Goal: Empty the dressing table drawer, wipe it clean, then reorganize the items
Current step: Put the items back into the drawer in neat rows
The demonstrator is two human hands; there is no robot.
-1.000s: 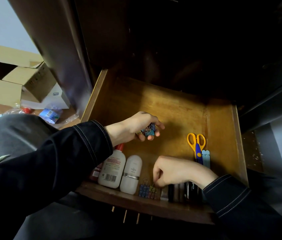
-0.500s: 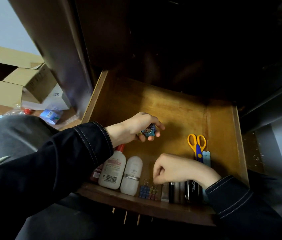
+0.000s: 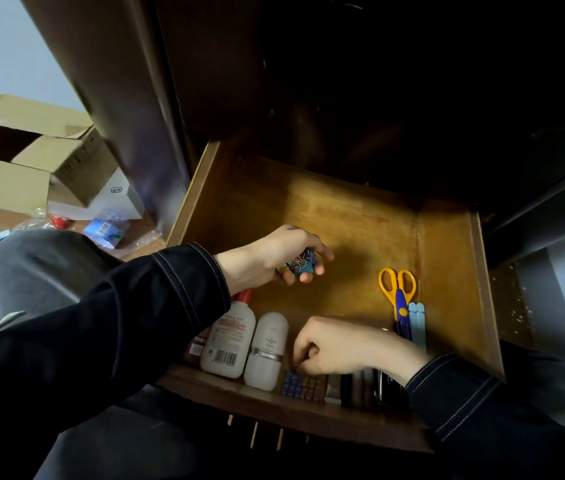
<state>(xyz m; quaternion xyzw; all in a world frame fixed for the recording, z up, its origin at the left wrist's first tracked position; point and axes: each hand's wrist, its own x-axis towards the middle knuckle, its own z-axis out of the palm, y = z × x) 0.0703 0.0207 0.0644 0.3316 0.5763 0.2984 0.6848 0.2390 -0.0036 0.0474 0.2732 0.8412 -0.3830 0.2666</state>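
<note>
Head view: I see the left hand [image 3: 267,259], fingers clamped round a bunch of small blue binder clips [image 3: 303,265] over the open wooden drawer [image 3: 360,230], a supply, I judge. The right hand [image 3: 341,344] curls over the coloured clip row [image 3: 300,384] at the front wall; I cannot tell if it pinches one.

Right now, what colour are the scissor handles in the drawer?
Yellow, on the scissors with a blue body below; the head view shows it best.

Drawer [image 3: 454,258] back half lies bare; bottles [image 3: 239,341], scissors [image 3: 398,292] crowd the front
</note>
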